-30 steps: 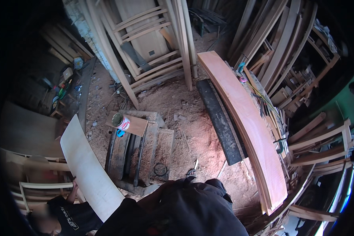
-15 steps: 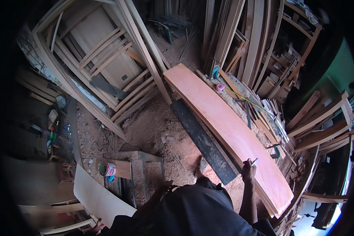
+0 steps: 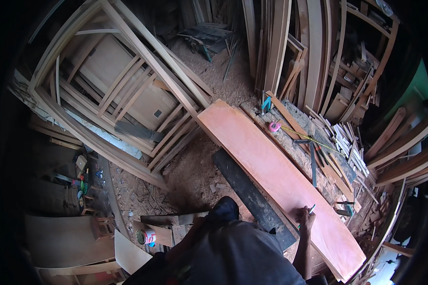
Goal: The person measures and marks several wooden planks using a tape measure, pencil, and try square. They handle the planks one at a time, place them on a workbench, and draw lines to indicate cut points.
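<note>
A slim white pen-like stick with a blue end [image 3: 312,209] is in my right hand [image 3: 305,217], its fingers closed round it. This hand rests at the near edge of a long, pinkish wooden board [image 3: 271,164]. The board lies slantwise from the middle toward the lower right, and at least one more board shows beneath it. Below its left edge runs a dark, worn plank [image 3: 252,197]. My left arm [image 3: 188,240] shows dimly beside my dark clothing; its hand is lost in shadow, so its fingers cannot be made out.
Beyond the board lie a pink tape measure [image 3: 274,126] with its yellow blade out, a dark square [image 3: 313,161] and a teal clamp [image 3: 266,105]. An open paint can [image 3: 145,236] stands at lower left. A large wooden frame [image 3: 142,52] leans at upper left.
My view has shifted, and the long board sits lower in it. My right hand keeps the stick and stays at the board's near edge. A dark-clothed leg has come forward.
</note>
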`<state>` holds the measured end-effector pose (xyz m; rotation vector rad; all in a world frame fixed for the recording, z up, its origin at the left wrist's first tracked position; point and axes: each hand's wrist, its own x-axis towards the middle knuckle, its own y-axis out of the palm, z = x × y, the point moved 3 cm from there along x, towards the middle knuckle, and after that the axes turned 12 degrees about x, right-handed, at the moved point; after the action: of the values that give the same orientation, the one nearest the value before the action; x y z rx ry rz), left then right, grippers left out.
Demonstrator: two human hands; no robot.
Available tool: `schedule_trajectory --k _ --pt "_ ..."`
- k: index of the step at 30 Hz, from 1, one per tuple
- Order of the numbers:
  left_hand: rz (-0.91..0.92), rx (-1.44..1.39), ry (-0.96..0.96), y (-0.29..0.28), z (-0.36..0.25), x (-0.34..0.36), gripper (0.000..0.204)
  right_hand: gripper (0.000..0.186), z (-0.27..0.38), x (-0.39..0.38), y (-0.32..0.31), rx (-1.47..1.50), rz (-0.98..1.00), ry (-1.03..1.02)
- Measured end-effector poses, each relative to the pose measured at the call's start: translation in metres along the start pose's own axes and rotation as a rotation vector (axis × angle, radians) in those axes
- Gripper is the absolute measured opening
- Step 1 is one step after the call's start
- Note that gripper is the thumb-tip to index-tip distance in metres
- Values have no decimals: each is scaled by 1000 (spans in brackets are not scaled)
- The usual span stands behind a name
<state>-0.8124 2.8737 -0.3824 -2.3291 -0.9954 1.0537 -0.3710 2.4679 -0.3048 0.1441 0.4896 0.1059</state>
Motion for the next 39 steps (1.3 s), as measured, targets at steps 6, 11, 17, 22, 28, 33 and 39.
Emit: schedule_trajectory --k 6,11,17,22,28,33,39 --pt "69 -77 -216 -56 -101 130 42 50 10 -23 5 37 -166 -20" --pt "-138 112 -6 -102 -205 272 42 49 8 -44 32 109 -298 -41" --pt "-439 258 228 -136 -299 438 66 47 -8 -67 100 228 -615 -12" --pt "-258 74 417 -134 -319 536 62 38 -26 -75 176 322 -640 149" --pt "-94 -66 455 -145 -334 545 61 33 -49 -56 212 427 -897 207" --pt "-38 214 284 -161 -347 543 88 36 -57 -46 208 329 -1023 203" --pt "5 328 209 -169 -364 540 80 36 -54 -48 205 102 -1210 273"
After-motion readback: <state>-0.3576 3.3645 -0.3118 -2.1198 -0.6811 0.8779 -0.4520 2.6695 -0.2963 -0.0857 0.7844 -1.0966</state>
